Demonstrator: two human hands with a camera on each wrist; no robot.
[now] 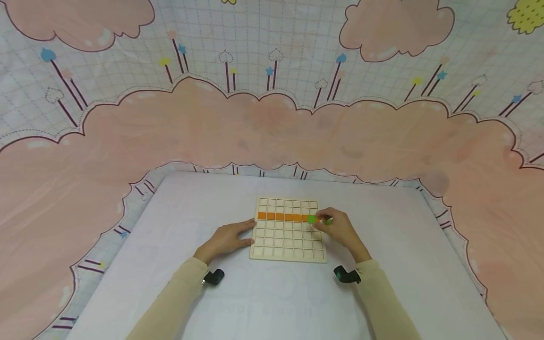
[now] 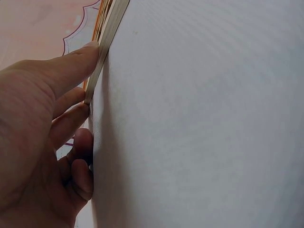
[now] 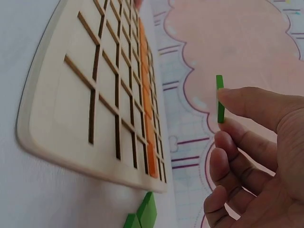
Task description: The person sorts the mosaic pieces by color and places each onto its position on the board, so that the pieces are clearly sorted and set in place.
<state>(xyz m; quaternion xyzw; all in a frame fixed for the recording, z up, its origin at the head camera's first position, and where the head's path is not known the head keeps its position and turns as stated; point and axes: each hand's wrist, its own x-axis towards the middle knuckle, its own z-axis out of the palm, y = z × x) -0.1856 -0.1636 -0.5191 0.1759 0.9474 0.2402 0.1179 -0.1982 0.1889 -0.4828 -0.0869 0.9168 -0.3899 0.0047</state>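
A wooden grid board lies flat on the table. One row of square orange tiles crosses it in its upper half. My left hand rests at the board's left edge, thumb and fingertips touching its side. Between thumb and index finger, my right hand pinches a thin green tile, held above the board near the right end of the orange row. Its other fingers curl loosely below in the right wrist view. More green tiles lie on the table beside the board, partly hidden by the right hand in the head view.
The white tabletop extends around the board. Behind and beside it hangs a patterned cloth with pink cloud shapes. A dark wrist device is strapped at the left sleeve, another at the right.
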